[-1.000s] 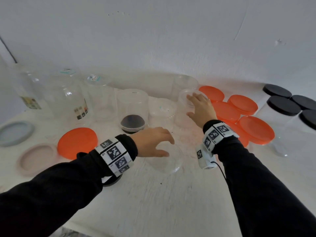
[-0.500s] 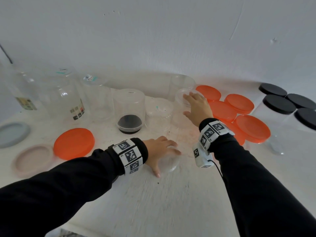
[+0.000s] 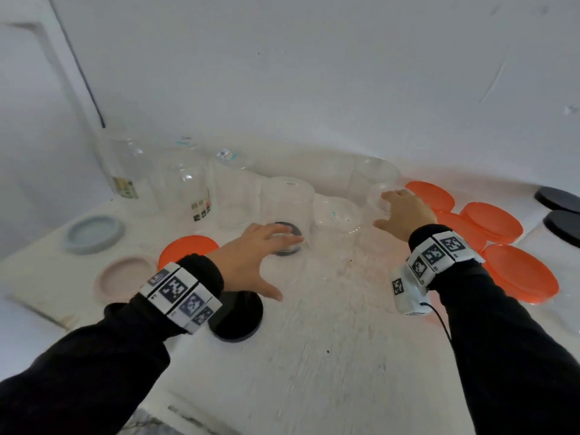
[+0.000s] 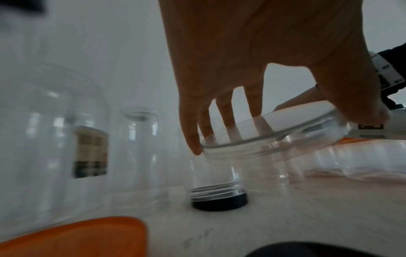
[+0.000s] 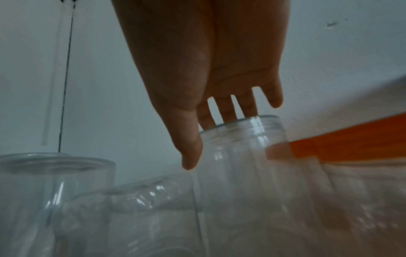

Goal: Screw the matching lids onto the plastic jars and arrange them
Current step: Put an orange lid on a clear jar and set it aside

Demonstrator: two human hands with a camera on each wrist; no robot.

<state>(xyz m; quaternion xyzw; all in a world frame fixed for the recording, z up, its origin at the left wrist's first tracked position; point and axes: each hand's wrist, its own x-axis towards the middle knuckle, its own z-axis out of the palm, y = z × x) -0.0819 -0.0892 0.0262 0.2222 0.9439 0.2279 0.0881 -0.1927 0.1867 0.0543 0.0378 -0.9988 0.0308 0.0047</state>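
My left hand (image 3: 282, 265) (image 4: 285, 132) holds a short clear jar (image 4: 263, 149) tilted above the table, fingers on its far rim and thumb on its near rim. It hovers in front of an upside-down clear jar (image 3: 287, 208) that stands on a black lid (image 4: 219, 200). My right hand (image 3: 383, 210) (image 5: 211, 139) is on a taller clear jar (image 3: 373, 202) (image 5: 241, 165). Its fingers lie over the mouth and its thumb is at the side. A loose black lid (image 3: 238, 315) lies by my left wrist.
Several orange lids (image 3: 492, 221) lie at the right and one orange lid (image 3: 185, 248) at the left, beside a pink lid (image 3: 122, 277) and a grey lid (image 3: 94, 233). Large clear jars (image 3: 179, 186) stand along the back wall. Black-lidded jars (image 3: 561, 227) stand far right.
My left hand has lifted the short clear jar off the table and carried it back and left toward the upside-down jar. My right hand has stayed on its jar.
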